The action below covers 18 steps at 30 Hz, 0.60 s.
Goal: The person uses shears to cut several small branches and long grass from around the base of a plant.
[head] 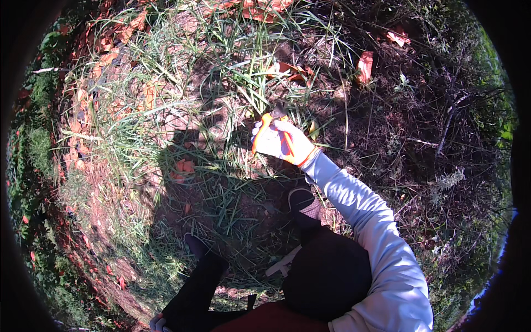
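My right hand, in a white work glove with an orange cuff, grips pruning shears with orange handles. Their handles stand apart in my palm, and the dark blades point away from me, low at the base of a tall grass clump. Whether the blades touch any stems is hard to see. At the bottom left edge, only the fingers of my left hand show, against my dark trouser leg; the rest of that hand is out of the picture.
Reddish-orange scraps lie scattered over the ground. Dry twigs and brush crowd the right side. My shoes rest on cut-looking grass, with a pale flat strip between my legs. My shadow darkens the ground ahead.
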{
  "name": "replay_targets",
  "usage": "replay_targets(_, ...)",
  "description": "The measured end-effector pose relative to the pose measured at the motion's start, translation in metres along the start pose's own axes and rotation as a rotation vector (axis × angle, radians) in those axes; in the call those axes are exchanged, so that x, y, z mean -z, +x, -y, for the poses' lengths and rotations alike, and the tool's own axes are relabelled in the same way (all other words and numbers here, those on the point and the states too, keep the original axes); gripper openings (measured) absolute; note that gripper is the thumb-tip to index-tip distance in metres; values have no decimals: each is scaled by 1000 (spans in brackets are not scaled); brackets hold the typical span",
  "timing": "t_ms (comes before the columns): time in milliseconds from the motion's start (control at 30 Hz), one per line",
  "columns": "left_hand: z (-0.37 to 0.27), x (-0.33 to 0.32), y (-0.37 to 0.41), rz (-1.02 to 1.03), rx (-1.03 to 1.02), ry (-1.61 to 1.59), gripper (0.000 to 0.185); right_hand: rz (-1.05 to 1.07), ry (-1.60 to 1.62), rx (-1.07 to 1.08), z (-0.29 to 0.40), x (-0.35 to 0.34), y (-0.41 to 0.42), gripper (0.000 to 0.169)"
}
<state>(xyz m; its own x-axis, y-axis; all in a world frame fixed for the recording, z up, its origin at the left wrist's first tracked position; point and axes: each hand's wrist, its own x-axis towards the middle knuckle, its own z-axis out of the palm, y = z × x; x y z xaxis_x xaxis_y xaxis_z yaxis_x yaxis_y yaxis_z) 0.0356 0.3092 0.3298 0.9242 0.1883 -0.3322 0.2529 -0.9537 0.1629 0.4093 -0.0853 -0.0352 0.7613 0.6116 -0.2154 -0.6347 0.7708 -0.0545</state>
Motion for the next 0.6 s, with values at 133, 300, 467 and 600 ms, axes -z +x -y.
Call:
replay_targets(133, -1, 0, 2, -2, -2, 5, 29, 8, 87, -49, 4, 5, 4, 29)
replay_targets(300, -4, 0, 4, -5, -6, 9, 29, 37, 118, -20, -7, 7, -4, 26)
replay_targets(467, -8, 3, 2, -14, 0, 25, 28, -167, 5, -51, -30, -2, -18, 17)
replay_targets(600, -5, -4, 8, -18, -15, 13, 28, -141, 49, -137, -42, -11, -43, 19)
